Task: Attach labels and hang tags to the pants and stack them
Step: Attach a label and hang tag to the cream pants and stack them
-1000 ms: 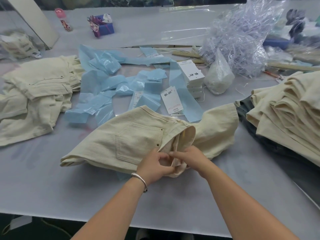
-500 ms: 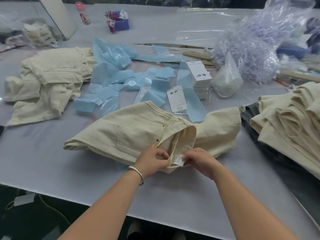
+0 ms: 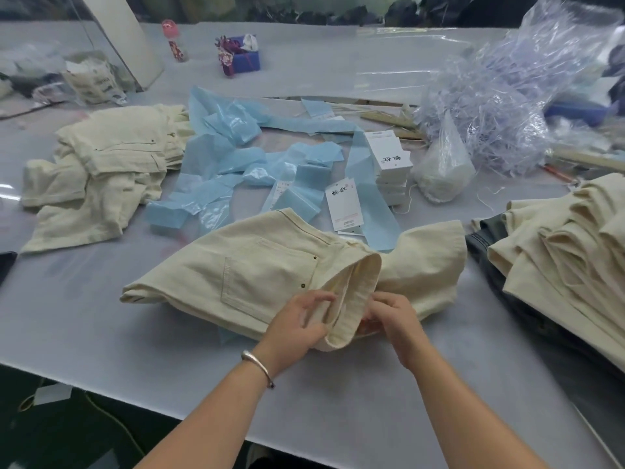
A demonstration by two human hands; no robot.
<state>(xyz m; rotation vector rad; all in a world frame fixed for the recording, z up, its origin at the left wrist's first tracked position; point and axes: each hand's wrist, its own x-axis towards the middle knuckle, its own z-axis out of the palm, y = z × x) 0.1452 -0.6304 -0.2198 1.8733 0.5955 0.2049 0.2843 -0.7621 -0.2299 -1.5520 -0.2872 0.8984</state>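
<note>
Blue plastic scraps [image 3: 223, 170], clear shredded plastic heap [image 3: 500, 96], small purple box [image 3: 248, 60]

Bare desk [image 3: 101, 333] is left open in front and to the left of the pants [image 3: 257, 275]. Passage behind is blocked by blue plastic scraps [image 3: 223, 170] and hang tags [image 3: 389, 157], and on the right by stacked pants [image 3: 558, 252].

One pants [image 3: 270, 265] under my two hands, left [image 3: 297, 319] and right [image 3: 395, 319]; one pants pile [image 3: 101, 170] at 10, one stack [image 3: 568, 252] at 3; one loose tag [image 3: 343, 204], one tag stack [image 3: 389, 160] at 12.
</note>
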